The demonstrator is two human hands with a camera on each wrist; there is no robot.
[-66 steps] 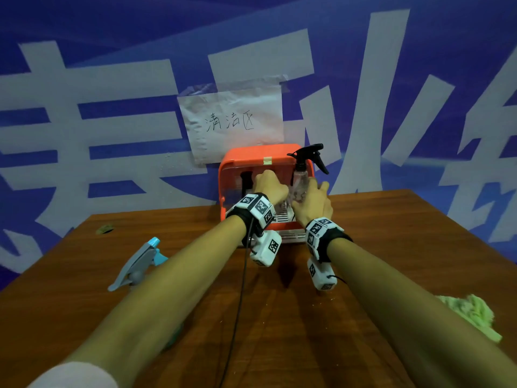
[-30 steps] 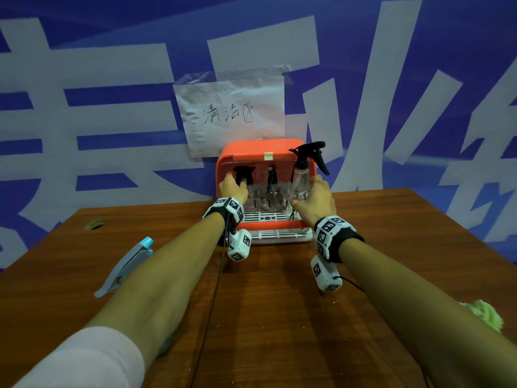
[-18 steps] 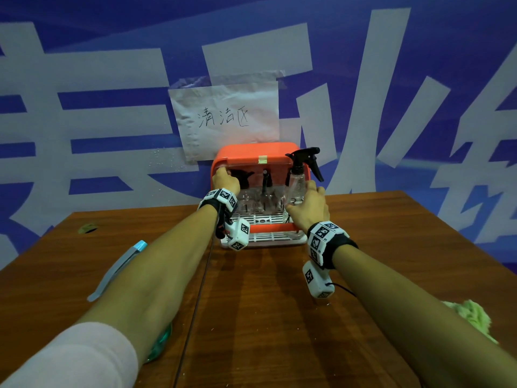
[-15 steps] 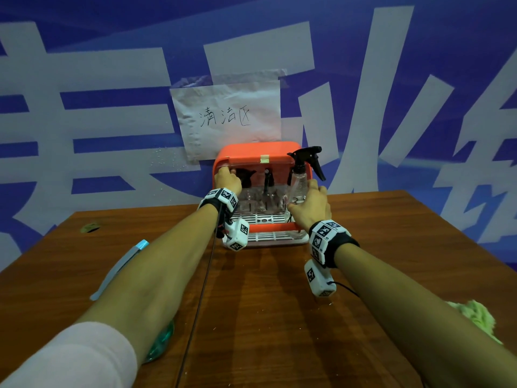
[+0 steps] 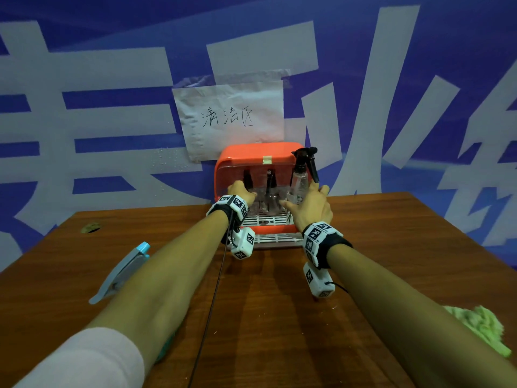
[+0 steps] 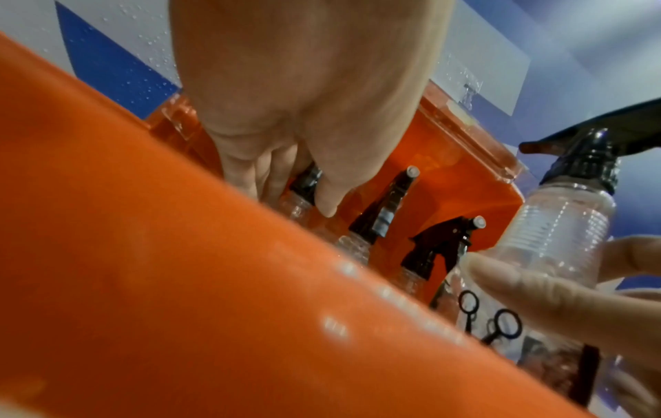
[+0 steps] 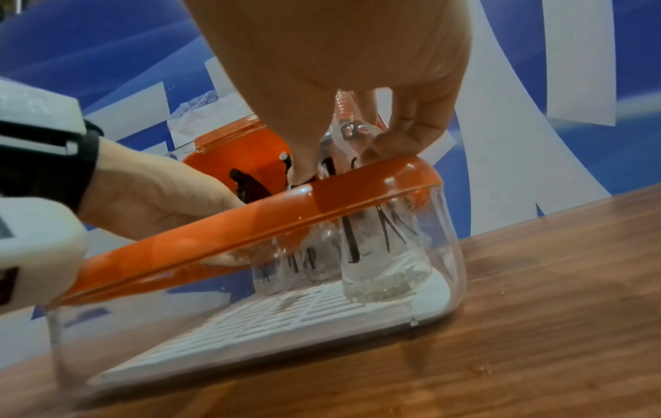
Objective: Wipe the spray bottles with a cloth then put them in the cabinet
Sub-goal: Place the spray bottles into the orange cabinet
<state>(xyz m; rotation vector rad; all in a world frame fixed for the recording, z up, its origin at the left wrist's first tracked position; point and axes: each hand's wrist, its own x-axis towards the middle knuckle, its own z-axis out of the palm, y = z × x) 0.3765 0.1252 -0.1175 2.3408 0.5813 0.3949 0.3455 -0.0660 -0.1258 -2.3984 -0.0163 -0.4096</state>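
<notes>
Task looks well along, by my read. Orange cabinet (image 5: 253, 161) sits at the back of the bench (image 5: 391, 247), against the blue wall, w/ its clear front flap swung down. At least three black-topped clear spray bottles (image 6: 379, 226) already stand inside on the white grid floor. A fourth, the clear bottle (image 5: 300, 179), is at the cabinet's right front corner, upright, its base just on the grid (right wrist view), black trigger head poking above the cabinet top.

Right hand (image 5: 310, 208) wraps that bottle's body, thumb on one side, fingers (image 6: 529, 285) round the other: holding it, prob. setting it in place. Left hand (image 5: 240, 191) reaches into the cabinet's left side, fingers pointing down by the leftmost bottle's neck; can't tell if it grips it or just touches/steadies.

Left to do: a blue-trigger bottle (image 5: 120, 273) lies on the bench well in front-left of the cabinet, partly behind the left forearm. Green cloth (image 5: 481, 326) lies far front-right of the cabinet. So that one likely needs wipe + stow, then flap shut.
</notes>
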